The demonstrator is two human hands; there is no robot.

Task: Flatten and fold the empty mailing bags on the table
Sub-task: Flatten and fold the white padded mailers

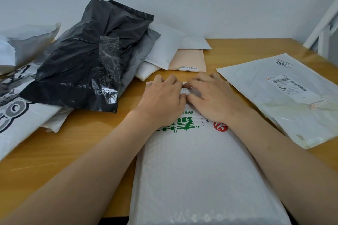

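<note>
Head view: a white bubble mailer lies on the wooden table in front of the person. It has green characters, which I cannot read, and a small red round logo. To the right lies a flat white bag with a barcode label and the number "2002", upside down. Left hand and right hand rest side by side, palms down, on the mailer's far end; the fingers are slightly bent and press its flap. A black bag lies on the pile at left.
</note>
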